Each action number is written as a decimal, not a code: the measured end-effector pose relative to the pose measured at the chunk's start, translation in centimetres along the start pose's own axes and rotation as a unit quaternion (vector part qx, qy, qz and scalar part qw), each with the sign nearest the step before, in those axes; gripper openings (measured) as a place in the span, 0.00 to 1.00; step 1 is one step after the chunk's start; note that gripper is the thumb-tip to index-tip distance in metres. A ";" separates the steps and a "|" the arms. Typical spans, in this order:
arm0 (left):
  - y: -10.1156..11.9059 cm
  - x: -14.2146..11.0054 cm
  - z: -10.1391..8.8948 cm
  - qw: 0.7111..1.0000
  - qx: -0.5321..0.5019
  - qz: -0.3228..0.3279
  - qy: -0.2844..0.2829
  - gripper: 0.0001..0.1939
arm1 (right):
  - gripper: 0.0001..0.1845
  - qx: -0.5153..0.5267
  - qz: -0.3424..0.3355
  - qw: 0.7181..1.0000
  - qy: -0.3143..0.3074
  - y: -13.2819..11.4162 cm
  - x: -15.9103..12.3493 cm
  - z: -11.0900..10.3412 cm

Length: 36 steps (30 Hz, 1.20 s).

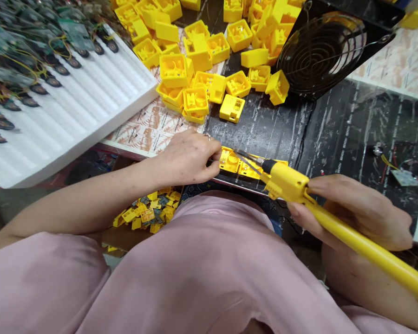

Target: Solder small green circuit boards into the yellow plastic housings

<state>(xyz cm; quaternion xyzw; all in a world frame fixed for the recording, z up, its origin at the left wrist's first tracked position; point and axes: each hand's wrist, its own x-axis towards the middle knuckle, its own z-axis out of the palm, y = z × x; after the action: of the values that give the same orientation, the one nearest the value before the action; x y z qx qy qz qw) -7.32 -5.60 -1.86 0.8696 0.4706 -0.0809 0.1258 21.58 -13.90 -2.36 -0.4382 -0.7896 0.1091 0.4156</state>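
Well — yellow casings (231, 108) litter the scuffed black tabletop (329, 134).

Two hands (191, 157) (362, 208), one yellow tool (289, 180), one fan (320, 51), one foam tray (94, 102) — and dozens of yellow cases (232, 107)

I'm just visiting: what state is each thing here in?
Left hand: curled beside the housing row
Housing row: aligned, hollow sides up
Right hand: gripping the yellow tool
Yellow tool: tip over the housing row; heat unclear
White tray: partly filled with circuit boards
Fan: running or not, unclear
Yellow cases: piled, many open
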 end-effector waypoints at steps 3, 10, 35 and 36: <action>-0.9 -0.5 0.0 0.999 -0.030 0.033 0.020 0.15 | 0.25 -0.009 -0.042 0.999 0.013 0.0 0.0 0.4; -2.2 -0.2 0.6 0.984 -0.149 0.009 0.092 0.16 | 0.12 0.049 -0.037 0.997 0.037 0.3 -0.6 1.0; -0.4 2.1 -0.8 0.999 -0.042 0.005 0.021 0.13 | 0.08 0.022 -0.071 0.996 -0.041 -0.2 1.3 0.7; -0.4 2.2 -0.9 0.999 -0.040 0.004 0.019 0.12 | 0.09 0.021 -0.068 0.997 -0.029 -0.2 1.3 0.6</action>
<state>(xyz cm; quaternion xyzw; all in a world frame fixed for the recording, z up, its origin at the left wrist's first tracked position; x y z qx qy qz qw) -6.50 -3.39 -1.64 0.8670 0.4724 -0.0448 0.1522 20.66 -12.88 -1.94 -0.3715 -0.8268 0.1101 0.4079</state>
